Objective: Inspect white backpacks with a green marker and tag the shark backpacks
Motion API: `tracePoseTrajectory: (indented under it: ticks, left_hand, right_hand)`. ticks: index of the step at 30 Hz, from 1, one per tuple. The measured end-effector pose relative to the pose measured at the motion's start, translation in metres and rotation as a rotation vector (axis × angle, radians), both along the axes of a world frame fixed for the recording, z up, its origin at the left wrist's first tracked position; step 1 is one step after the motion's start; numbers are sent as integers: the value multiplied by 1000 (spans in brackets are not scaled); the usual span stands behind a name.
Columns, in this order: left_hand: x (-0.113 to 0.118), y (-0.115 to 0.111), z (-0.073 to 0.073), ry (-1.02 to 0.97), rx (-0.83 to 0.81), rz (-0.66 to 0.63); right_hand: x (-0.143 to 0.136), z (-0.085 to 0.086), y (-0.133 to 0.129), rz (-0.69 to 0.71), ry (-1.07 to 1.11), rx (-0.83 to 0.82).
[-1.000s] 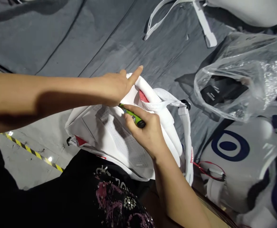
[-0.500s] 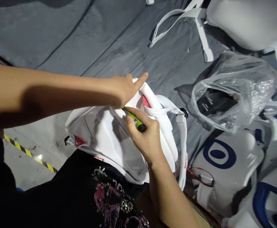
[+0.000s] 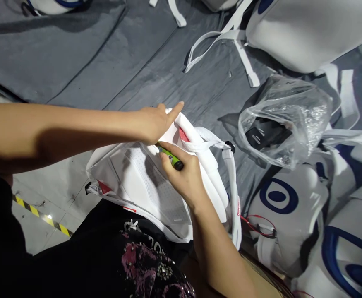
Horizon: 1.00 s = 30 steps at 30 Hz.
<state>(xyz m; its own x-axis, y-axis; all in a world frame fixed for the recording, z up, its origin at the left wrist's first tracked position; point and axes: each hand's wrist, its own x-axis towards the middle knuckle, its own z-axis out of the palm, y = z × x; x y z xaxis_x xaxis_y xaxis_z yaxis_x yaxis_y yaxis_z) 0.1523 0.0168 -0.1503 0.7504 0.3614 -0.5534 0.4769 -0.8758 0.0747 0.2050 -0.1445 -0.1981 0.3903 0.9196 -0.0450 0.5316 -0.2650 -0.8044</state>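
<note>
A white backpack (image 3: pixel 118 165) lies tilted against my body at the table's edge, its padded back panel and straps facing up. My left hand (image 3: pixel 157 124) reaches across and grips its top edge; the index finger stretches outward and the other fingers are partly hidden. Just below, my right hand (image 3: pixel 185 176) is closed around a small green tool (image 3: pixel 172 158) with a black end. The tool's far tip is hidden at the backpack beneath my left hand, so its exact kind is not visible. A white shoulder strap (image 3: pixel 230 178) hangs along the right side.
A grey cloth (image 3: pixel 121 62) covers the table. An open clear plastic bag (image 3: pixel 308 111) holds black items. More white backpacks (image 3: pixel 292 231) with blue oval marks fill the right side. White straps (image 3: pixel 239 54) lie at the back. Yellow-black tape (image 3: pixel 41 215) marks the floor.
My view has shifted, so the plastic bag and other backpacks appear further left. Both hands stay at the same place on the backpack, the green tool still in the right.
</note>
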Motion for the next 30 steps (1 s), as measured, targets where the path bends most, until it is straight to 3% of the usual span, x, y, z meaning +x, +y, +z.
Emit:
tracePoseTrajectory:
  ticks: [4,8,12,16,23,30]
  left_hand:
    - [2,0,-1,30,30,-9]
    - [5,1,-5,101,41,22]
    - [6,1,-4,97,58,19]
    - [4,0,-3,97,82,-2]
    - [5,4,-7,104,90,-17]
    - [3,1,0,94,108,-42]
  right_hand:
    - [3,3,2,32,-142,-91]
    - [6,7,5,72,-107,-57]
    - [9,8,1,63,-190,-124]
    - [9,5,-4,74,-40,-82]
    - [13,-1,-3,88,42,-33]
    - [16,5,1,94,32,-48]
